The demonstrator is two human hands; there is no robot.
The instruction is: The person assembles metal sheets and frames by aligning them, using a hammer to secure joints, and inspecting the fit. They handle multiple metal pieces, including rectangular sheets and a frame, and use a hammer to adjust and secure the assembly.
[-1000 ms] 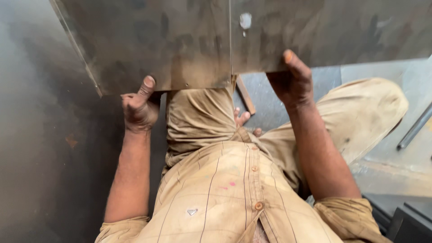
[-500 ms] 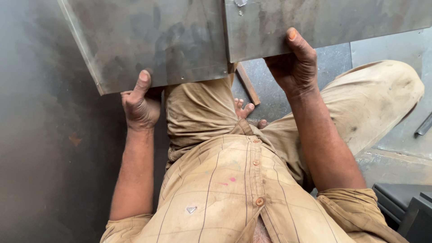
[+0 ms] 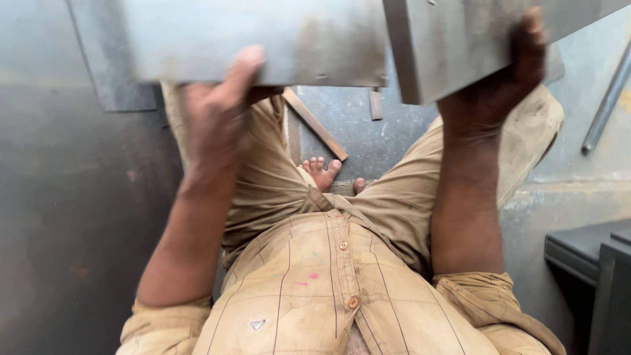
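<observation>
Above the lap, both hands' fingers [image 3: 246, 62] clamp a flat, scuffed grey metal sheet [image 3: 263, 39].

A metal workshop, probably a sheet-metal fabrication shop, is suggested. Large grey steel sheets [image 3: 263, 46] are seen above a stained concrete floor [image 3: 368, 131], where a metal rod [image 3: 608, 98] and a flat metal strip [image 3: 315, 125] lie loose. A dark metal box [image 3: 591, 276] is seen at the right edge.

Dull metal and worn cloth

We see a grey, matt, scuffed sheet-metal panel [image 3: 263, 39], a smooth grey concrete floor [image 3: 348, 131], a thin brown wooden strip [image 3: 315, 125], and a dusty tan checked cotton shirt [image 3: 315, 296].
</observation>
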